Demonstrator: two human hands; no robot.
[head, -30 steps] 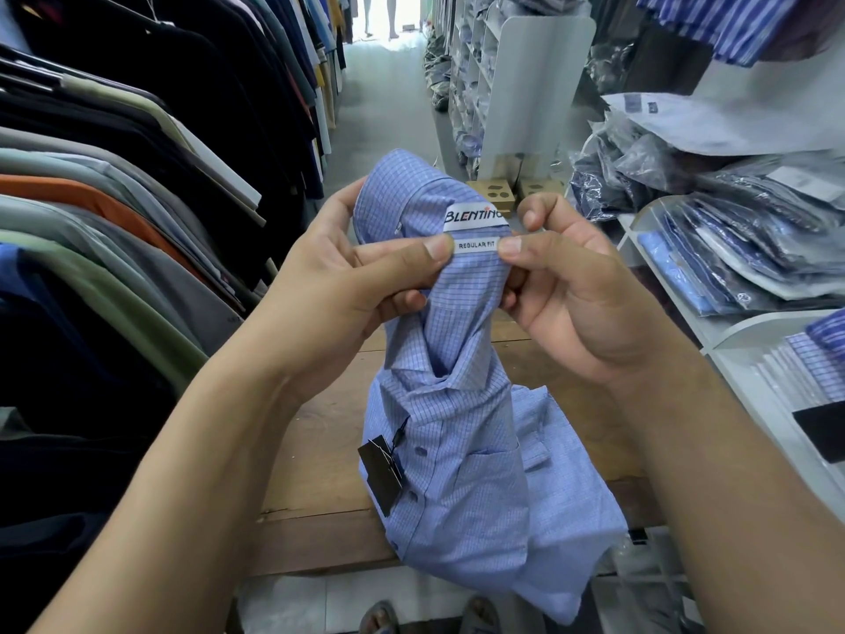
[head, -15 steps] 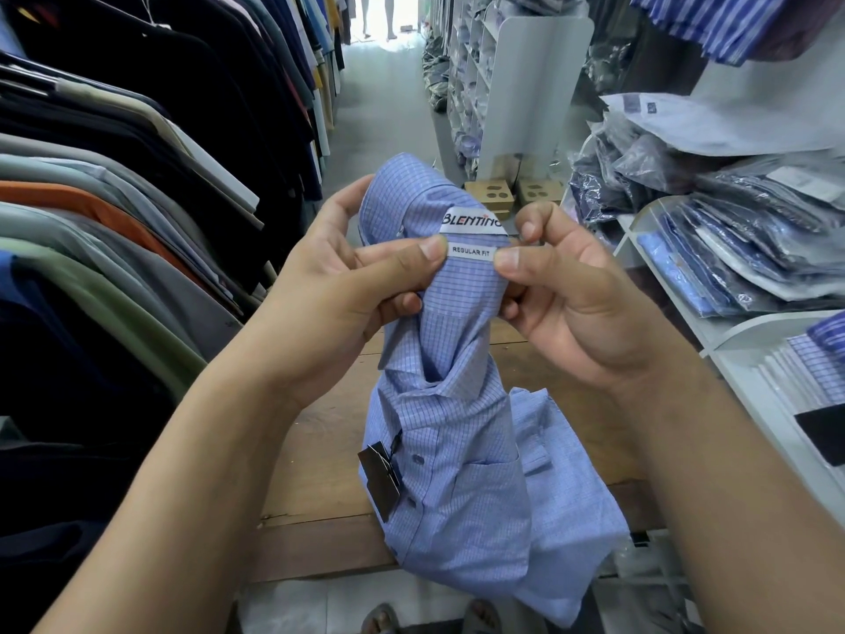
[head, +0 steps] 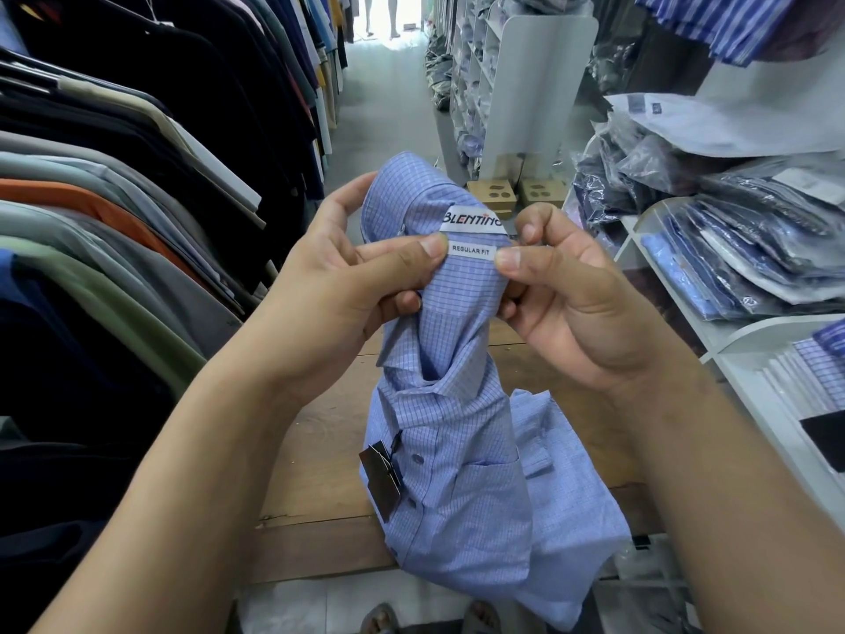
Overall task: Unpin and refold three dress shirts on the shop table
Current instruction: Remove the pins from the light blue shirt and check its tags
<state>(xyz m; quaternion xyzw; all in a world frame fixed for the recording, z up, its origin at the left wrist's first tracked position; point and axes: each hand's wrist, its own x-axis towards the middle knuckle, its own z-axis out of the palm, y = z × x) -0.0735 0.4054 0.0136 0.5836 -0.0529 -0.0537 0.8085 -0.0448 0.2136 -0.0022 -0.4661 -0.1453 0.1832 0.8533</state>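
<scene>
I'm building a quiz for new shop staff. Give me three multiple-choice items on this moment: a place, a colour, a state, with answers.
1. Where are the bagged shirts stacked?
A. on the shelves to the person's right
B. on the wooden table
C. on the floor
2. What colour is the held shirt?
A. white
B. blue check
C. orange
3. How do the left hand and right hand hold it?
A. both pinch it beside the size label
B. only the left grips it
C. neither touches it
Answers: 1 A, bags fill those shelves. 2 B, blue check covers its front. 3 A, thumbs flank the label.
</scene>
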